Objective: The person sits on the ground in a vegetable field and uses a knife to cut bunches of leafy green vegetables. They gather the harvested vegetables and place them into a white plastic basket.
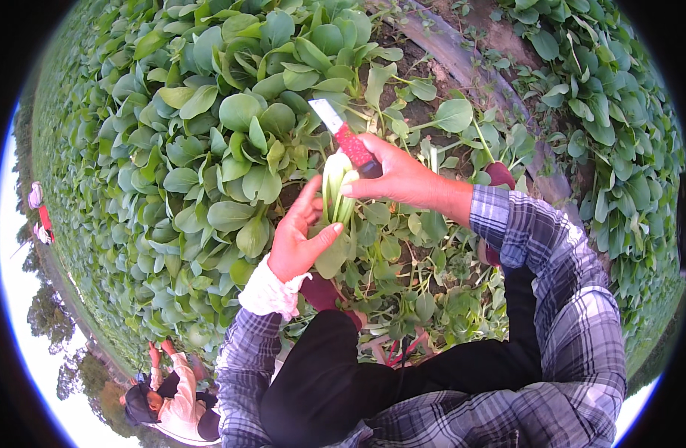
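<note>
A cut head of bok choy (335, 182) is held before me, its pale stalks up and its leaves hanging down. My left hand (302, 238) cradles it from the left, the thumb across the leaves and the fingers along the stalks. Against the right side of the stalks rests the thumb of my right hand (396, 171). That same hand grips a knife (352, 147) with a speckled red handle, its short, wide blade pointing up and left, away from the stalks. Dense leafy bok choy plants (247, 117) grow just beyond and left of my hands.
Loose leaves (393, 252) litter the ground between my dark red shoes (322, 294). A strip of plastic sheet (488, 73) runs along the soil furrow, with another planted row (595, 106) beyond. At lower left another person (177, 400) bends over the crop.
</note>
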A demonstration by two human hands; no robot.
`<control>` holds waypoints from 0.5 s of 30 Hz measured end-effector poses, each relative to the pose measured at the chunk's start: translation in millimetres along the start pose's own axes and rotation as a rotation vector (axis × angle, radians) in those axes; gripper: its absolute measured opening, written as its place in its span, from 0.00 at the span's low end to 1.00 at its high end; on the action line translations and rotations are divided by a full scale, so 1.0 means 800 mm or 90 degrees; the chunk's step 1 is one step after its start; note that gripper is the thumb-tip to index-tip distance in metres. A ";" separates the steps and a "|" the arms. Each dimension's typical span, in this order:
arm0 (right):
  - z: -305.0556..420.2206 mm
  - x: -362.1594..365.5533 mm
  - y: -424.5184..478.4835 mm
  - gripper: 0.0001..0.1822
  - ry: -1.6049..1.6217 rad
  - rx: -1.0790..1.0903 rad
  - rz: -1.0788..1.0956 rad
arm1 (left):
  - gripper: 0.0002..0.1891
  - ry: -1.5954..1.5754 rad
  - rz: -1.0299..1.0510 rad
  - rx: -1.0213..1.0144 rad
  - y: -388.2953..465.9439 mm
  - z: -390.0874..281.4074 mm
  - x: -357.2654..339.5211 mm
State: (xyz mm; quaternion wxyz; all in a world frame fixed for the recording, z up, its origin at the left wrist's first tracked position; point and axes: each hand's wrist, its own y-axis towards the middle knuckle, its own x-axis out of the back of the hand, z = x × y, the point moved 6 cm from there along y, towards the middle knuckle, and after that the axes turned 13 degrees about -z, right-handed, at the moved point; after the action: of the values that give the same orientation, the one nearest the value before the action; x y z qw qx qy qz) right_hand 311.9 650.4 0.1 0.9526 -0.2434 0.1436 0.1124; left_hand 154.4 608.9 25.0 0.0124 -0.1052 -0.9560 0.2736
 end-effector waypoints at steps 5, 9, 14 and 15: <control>-0.006 -0.022 -0.012 0.28 0.029 0.023 0.047 | 0.34 0.014 0.000 -0.085 0.016 -0.010 -0.027; -0.019 0.002 -0.013 0.16 0.068 -0.090 -0.070 | 0.31 -0.005 -0.020 0.070 0.022 -0.007 -0.024; -0.075 0.075 0.023 0.13 -0.052 -0.123 -0.219 | 0.24 0.528 0.086 -0.341 0.051 -0.080 -0.063; -0.074 0.081 0.030 0.13 -0.076 -0.109 -0.226 | 0.27 0.594 0.105 -0.372 0.060 -0.089 -0.076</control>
State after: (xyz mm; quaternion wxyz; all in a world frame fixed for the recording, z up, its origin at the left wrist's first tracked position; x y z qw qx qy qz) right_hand 352.5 650.9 -81.1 0.9402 -0.3376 0.0319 -0.0316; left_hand 229.3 672.9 61.9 0.3829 -0.2890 -0.8739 -0.0784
